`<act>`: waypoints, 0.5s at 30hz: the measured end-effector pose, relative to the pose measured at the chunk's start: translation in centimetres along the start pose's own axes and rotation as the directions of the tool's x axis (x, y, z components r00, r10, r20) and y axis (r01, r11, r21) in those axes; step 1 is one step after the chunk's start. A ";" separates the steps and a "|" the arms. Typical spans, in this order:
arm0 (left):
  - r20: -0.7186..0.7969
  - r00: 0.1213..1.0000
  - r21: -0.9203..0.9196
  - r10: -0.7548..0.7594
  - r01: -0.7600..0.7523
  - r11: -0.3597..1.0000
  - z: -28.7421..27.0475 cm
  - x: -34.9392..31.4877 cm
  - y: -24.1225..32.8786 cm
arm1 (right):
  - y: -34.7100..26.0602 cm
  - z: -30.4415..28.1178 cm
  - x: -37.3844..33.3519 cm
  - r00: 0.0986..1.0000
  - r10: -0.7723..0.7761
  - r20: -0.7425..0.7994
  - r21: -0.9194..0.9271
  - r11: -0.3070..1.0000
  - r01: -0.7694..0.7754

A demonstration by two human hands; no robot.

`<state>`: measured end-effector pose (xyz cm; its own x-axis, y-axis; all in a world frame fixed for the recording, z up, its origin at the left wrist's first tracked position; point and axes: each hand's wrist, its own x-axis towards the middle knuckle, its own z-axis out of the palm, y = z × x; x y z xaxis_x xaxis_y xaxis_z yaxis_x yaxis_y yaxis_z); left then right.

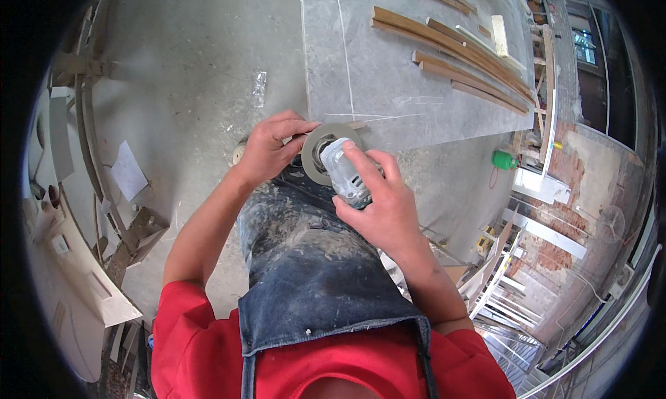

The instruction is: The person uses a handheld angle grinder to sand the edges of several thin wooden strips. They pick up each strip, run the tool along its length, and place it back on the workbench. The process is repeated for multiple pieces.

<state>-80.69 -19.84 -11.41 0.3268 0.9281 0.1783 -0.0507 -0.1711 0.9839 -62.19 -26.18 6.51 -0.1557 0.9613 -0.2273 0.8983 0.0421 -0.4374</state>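
Observation:
In my right hand (388, 198) is an angle grinder (341, 169), its dusty whitish body wrapped by my fingers and thumb. A round grey-beige disc (316, 171) on the grinder faces my left side, in front of my apron. My left hand (270, 148) is closed in a pinch right at the disc's left edge. A narrow tan strip (357, 124) shows beyond the disc, in line with my left fingertips. The disc hides the strip's middle, and the fingers cover its near end.
A large grey board (374, 87) lies ahead, with several long brown wooden strips (451, 45) on its right part. A small green canister (504, 160) stands to the right. White paper (129, 171) lies at the left. My dusty dark apron (312, 260) hangs below the grinder.

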 end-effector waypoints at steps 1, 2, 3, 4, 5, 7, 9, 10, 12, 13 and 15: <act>0.006 1.000 0.000 0.013 -0.013 1.000 -0.1 0.0 -0.1 | 0.0 0.1 0.0 1.000 0.006 0.003 0.001 1.000 -0.006; 0.013 1.000 -0.004 0.028 -0.028 1.000 -0.1 0.1 -0.1 | 0.0 0.2 -0.1 1.000 0.014 0.005 -0.001 1.000 -0.014; 0.018 1.000 -0.003 0.008 -0.008 1.000 -0.1 0.1 0.0 | 0.0 0.2 -0.1 1.000 0.028 0.006 -0.010 1.000 -0.028; 0.023 1.000 -0.002 -0.012 0.012 1.000 -0.3 0.0 0.1 | 0.0 0.1 -0.1 0.999 0.043 0.008 -0.018 0.999 -0.043; 0.029 0.999 0.001 -0.029 0.029 1.000 -0.4 -0.1 0.2 | 0.1 0.0 -0.2 0.998 0.056 0.006 -0.027 0.998 -0.056; 0.033 0.999 0.012 0.003 -0.004 1.000 -0.4 -0.2 -0.1 | 0.9 -0.3 -0.3 0.997 0.073 -0.018 -0.034 0.997 -0.074; 0.035 0.999 0.032 0.033 -0.034 0.999 -0.4 -0.2 -0.2 | 1.8 -0.5 -0.5 0.992 0.116 -0.040 -0.030 0.993 -0.117; 0.036 0.998 0.045 0.049 -0.050 0.998 -0.4 -0.1 -0.1 | 2.4 -0.7 -0.7 0.987 0.152 -0.051 -0.025 0.988 -0.153; 0.031 0.998 0.050 0.059 -0.060 0.997 -0.4 0.0 0.0 | 3.5 -1.0 -0.8 0.980 0.179 -0.084 -0.027 0.983 -0.182; 0.026 0.998 0.040 0.053 -0.054 0.998 -0.4 -0.1 0.0 | 4.0 -1.1 -0.8 0.979 0.173 -0.106 -0.035 0.983 -0.178; 0.010 0.999 0.036 0.050 -0.050 0.998 -0.4 -0.1 0.1 | 4.8 -1.4 -0.9 0.966 0.229 -0.119 -0.015 0.973 -0.232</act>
<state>-81.08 -19.86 -11.34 0.3330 0.9152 0.2270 -0.0334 -0.2291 0.9728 -57.15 -26.44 5.83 0.1038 0.9708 -0.2162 0.9160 -0.1780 -0.3595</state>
